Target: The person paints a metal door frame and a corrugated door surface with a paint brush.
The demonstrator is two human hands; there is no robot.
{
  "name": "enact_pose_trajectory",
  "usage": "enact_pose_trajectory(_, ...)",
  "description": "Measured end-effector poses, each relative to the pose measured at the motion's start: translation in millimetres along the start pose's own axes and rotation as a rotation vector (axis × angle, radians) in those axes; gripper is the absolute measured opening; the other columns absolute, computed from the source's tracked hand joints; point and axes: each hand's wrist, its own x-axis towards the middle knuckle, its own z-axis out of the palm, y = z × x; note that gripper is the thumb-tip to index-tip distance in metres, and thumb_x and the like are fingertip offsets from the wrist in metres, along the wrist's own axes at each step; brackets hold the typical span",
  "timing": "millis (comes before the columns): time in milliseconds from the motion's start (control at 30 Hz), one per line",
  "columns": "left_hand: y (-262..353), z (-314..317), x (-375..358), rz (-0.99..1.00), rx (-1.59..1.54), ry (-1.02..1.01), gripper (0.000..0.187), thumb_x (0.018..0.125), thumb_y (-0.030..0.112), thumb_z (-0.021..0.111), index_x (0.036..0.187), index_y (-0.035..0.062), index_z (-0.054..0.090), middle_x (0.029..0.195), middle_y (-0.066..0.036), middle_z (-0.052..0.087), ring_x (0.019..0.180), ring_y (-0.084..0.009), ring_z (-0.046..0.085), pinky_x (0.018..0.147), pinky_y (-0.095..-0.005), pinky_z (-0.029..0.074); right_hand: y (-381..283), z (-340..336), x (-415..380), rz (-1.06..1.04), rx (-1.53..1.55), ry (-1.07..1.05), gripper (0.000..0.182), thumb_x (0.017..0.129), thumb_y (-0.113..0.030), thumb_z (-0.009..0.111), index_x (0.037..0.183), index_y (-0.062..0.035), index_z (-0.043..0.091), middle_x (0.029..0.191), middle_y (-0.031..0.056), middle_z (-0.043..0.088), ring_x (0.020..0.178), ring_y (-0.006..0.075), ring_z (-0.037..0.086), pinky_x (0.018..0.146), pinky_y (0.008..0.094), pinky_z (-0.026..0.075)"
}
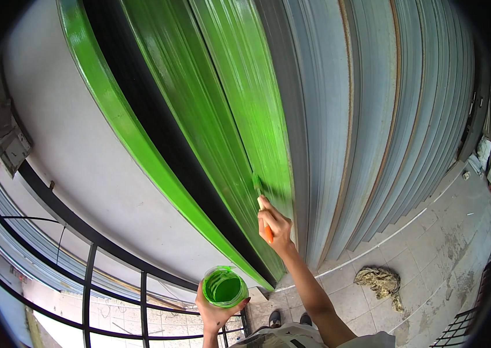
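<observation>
My right hand [275, 224] is closed around a paintbrush [268, 232] with an orange handle. Its green, wet bristles touch a ribbed metal shutter panel [251, 104] coated in glossy green. To the right of that coat, the ribbed metal [321, 116] is bare grey. Low in front of me, my left hand [213, 316] grips a clear plastic tub of green paint [224, 287], with green smeared over its rim. A green frame strip [135, 139] runs along the left, beside a dark gap.
A white wall [95, 145] lies left of the green strip. Black metal bars [89, 267] stand at lower left. On the tiled floor [425, 267] lies a crumpled, stained rag [379, 283]. My shoes [275, 318] show at the bottom. Debris [483, 153] sits at far right.
</observation>
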Motion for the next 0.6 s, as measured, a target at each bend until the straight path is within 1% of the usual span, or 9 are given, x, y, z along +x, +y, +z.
enact_pose_trajectory(67, -1, 0, -3, 0.001, -0.007, 0.007, 0.079, 0.053, 0.023, 0.095, 0.115, -0.0061, 0.056, 0.103, -0.015, 0.070, 0.094, -0.0211, 0.068, 0.088, -0.0345, 0.054, 23, 4, -42, -0.006, -0.018, -0.078, 0.016, 0.078, 0.007, 0.067, 0.082, -0.0056, 0.057, 0.120, 0.0176, 0.067, 0.085, 0.0290, 0.073, 0.055, 0.0286, 0.057)
enact_pose_trajectory(133, -3, -2, -6, -0.023, -0.014, -0.010, 0.083, 0.054, 0.024, 0.095, 0.119, -0.0059, 0.053, 0.107, -0.015, 0.067, 0.098, -0.0217, 0.067, 0.091, -0.0360, 0.053, 35, -1, -80, 0.111, -0.033, -0.160, 0.017, 0.078, 0.006, 0.067, 0.083, -0.0067, 0.057, 0.121, 0.0170, 0.066, 0.087, 0.0299, 0.073, 0.057, 0.0297, 0.058)
enact_pose_trajectory(200, -4, -4, -9, -0.044, -0.010, -0.022, 0.085, 0.054, 0.025, 0.095, 0.121, -0.0057, 0.052, 0.109, -0.015, 0.066, 0.100, -0.0221, 0.066, 0.093, -0.0368, 0.052, 36, -8, -98, 0.216, -0.080, -0.243, 0.017, 0.078, 0.005, 0.067, 0.083, -0.0073, 0.057, 0.121, 0.0166, 0.066, 0.087, 0.0298, 0.073, 0.057, 0.0300, 0.058)
enact_pose_trajectory(233, -3, -6, -10, -0.049, -0.002, -0.023, 0.086, 0.054, 0.025, 0.095, 0.121, -0.0057, 0.051, 0.110, -0.015, 0.066, 0.100, -0.0221, 0.066, 0.093, -0.0369, 0.052, 31, -10, -94, 0.211, -0.055, -0.195, 0.016, 0.079, 0.005, 0.066, 0.082, -0.0077, 0.057, 0.119, 0.0160, 0.067, 0.087, 0.0291, 0.073, 0.057, 0.0297, 0.059)
enact_pose_trajectory(333, -2, -7, -6, -0.044, 0.014, -0.017, 0.085, 0.054, 0.025, 0.095, 0.121, -0.0056, 0.052, 0.109, -0.015, 0.066, 0.100, -0.0220, 0.066, 0.093, -0.0367, 0.053, 9, -13, -51, 0.093, 0.011, -0.037, 0.014, 0.081, 0.004, 0.065, 0.081, -0.0076, 0.056, 0.119, 0.0155, 0.067, 0.085, 0.0285, 0.073, 0.057, 0.0292, 0.059)
enact_pose_trajectory(433, 0, -6, -9, -0.065, 0.011, -0.014, 0.085, 0.054, 0.025, 0.095, 0.120, -0.0055, 0.052, 0.109, -0.014, 0.066, 0.099, -0.0219, 0.066, 0.092, -0.0364, 0.053, 5, -4, -25, 0.087, -0.009, -0.009, 0.014, 0.080, 0.004, 0.065, 0.081, -0.0070, 0.057, 0.119, 0.0162, 0.067, 0.085, 0.0296, 0.073, 0.058, 0.0292, 0.059)
enact_pose_trajectory(533, -2, -3, -8, -0.052, -0.014, -0.002, 0.085, 0.054, 0.026, 0.095, 0.120, -0.0054, 0.053, 0.108, -0.014, 0.066, 0.099, -0.0219, 0.066, 0.092, -0.0363, 0.053, 18, -1, -56, 0.190, -0.016, -0.105, 0.014, 0.079, 0.005, 0.065, 0.081, -0.0061, 0.057, 0.118, 0.0171, 0.067, 0.088, 0.0308, 0.073, 0.060, 0.0298, 0.059)
enact_pose_trajectory(567, -3, -3, -10, -0.046, -0.022, 0.008, 0.085, 0.054, 0.027, 0.095, 0.120, -0.0053, 0.053, 0.108, -0.014, 0.066, 0.098, -0.0219, 0.066, 0.092, -0.0364, 0.053, 19, -3, -62, 0.269, 0.022, -0.093, 0.015, 0.078, 0.005, 0.066, 0.081, -0.0054, 0.057, 0.117, 0.0172, 0.068, 0.088, 0.0313, 0.073, 0.061, 0.0304, 0.060)
enact_pose_trajectory(600, -4, -4, -12, -0.045, -0.028, 0.016, 0.085, 0.054, 0.027, 0.095, 0.120, -0.0053, 0.053, 0.108, -0.014, 0.066, 0.098, -0.0220, 0.066, 0.092, -0.0364, 0.053, 21, -4, -68, 0.253, 0.048, -0.072, 0.015, 0.078, 0.006, 0.066, 0.081, -0.0052, 0.057, 0.116, 0.0171, 0.068, 0.088, 0.0310, 0.073, 0.061, 0.0305, 0.060)
